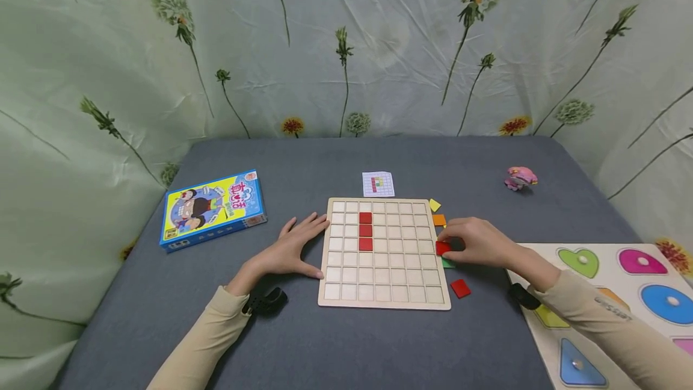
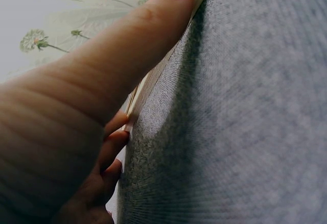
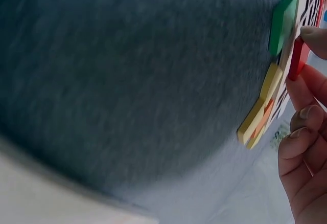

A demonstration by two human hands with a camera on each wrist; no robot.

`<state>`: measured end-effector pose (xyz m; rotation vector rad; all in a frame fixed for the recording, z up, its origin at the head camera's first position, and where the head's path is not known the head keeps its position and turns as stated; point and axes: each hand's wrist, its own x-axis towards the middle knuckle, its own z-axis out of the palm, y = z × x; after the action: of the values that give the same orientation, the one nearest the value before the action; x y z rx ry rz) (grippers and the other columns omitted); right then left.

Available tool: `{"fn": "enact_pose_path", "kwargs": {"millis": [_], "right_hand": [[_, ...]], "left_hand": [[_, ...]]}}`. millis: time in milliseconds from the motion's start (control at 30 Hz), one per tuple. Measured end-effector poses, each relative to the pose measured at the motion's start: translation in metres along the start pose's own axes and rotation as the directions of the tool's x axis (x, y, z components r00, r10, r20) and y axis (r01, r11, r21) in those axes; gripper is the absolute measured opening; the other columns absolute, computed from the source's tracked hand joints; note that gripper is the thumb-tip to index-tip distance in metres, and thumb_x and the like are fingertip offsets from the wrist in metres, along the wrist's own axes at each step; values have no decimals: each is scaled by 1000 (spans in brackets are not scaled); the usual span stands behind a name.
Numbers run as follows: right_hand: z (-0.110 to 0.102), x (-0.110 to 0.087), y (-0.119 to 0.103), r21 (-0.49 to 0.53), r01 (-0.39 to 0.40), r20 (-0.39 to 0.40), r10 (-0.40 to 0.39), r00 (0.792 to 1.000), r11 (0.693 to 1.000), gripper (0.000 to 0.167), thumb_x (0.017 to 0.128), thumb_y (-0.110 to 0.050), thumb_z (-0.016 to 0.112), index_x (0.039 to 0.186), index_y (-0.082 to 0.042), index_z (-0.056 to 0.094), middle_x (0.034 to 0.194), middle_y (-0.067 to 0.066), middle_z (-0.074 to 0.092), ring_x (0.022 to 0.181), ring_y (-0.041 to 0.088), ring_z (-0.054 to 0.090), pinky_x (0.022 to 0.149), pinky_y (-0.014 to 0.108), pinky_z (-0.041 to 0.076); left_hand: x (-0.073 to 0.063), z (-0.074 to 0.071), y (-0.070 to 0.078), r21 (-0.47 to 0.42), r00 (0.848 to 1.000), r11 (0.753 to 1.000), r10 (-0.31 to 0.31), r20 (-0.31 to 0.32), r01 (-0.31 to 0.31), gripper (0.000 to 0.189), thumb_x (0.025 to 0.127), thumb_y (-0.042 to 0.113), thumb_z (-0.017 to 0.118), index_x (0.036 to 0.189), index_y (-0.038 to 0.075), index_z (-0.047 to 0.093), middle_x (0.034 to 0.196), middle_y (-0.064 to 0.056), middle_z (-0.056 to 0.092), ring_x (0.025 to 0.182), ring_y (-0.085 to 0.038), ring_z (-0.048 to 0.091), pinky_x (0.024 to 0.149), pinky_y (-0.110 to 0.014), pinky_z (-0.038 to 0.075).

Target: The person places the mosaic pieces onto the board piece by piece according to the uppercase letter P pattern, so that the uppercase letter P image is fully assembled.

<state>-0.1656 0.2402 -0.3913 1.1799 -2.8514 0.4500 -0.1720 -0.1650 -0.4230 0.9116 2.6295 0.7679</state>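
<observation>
A wooden grid board (image 1: 384, 294) lies flat on the table, with a column of 3 red tiles (image 1: 366, 230) set in its upper left part. My left hand (image 1: 292, 248) rests at the board's left edge, fingers spread and thumb touching the rim; the left wrist view shows the thumb (image 2: 148, 24) along that edge. At the right edge, my right hand (image 1: 479, 242) pinches a red square tile (image 3: 299, 58) between thumb and finger. Below that hand lies a green tile (image 3: 282, 23), with yellow tiles (image 3: 271, 83) and an orange tile (image 1: 439, 219) farther up. Another red tile (image 1: 461, 288) lies nearer me.
A small card with a printed coloured grid (image 1: 378, 184) lies behind the board. To the left is a blue and yellow box (image 1: 213, 209). A pink toy figure (image 1: 521, 177) stands at the back right. A shape puzzle board (image 1: 547, 342) lies under the right forearm.
</observation>
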Motion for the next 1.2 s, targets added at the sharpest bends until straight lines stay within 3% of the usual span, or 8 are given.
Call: {"fn": "enact_pose_path", "kwargs": {"millis": [300, 767, 1200], "right_hand": [[5, 9, -10, 40, 39, -14, -39, 999, 998, 18, 75, -23, 76, 91, -16, 71, 77, -8, 59, 64, 4, 47, 57, 14, 35], [11, 27, -25, 41, 76, -12, -76, 997, 996, 16, 76, -22, 74, 91, -15, 72, 83, -7, 65, 67, 3, 53, 62, 19, 46], [20, 42, -41, 61, 111, -21, -110, 994, 992, 14, 76, -23, 74, 88, -16, 71, 78, -8, 61, 65, 1, 48, 57, 13, 39]], "left_hand": [[0, -1, 0, -4, 1000, 1000, -4, 4, 4, 104, 69, 46, 80, 149, 11, 25, 158, -9, 21, 148, -33, 8, 113, -61, -2], [1, 0, -3, 0, 1000, 1000, -7, 1, 7, 103, 69, 45, 80, 149, 11, 25, 158, -9, 20, 148, -32, 8, 113, -60, -2], [1, 0, -2, -11, 1000, 1000, -11, 10, 11, 103, 69, 46, 79, 149, 12, 25, 158, -8, 20, 149, -31, 7, 113, -60, -3]]}}
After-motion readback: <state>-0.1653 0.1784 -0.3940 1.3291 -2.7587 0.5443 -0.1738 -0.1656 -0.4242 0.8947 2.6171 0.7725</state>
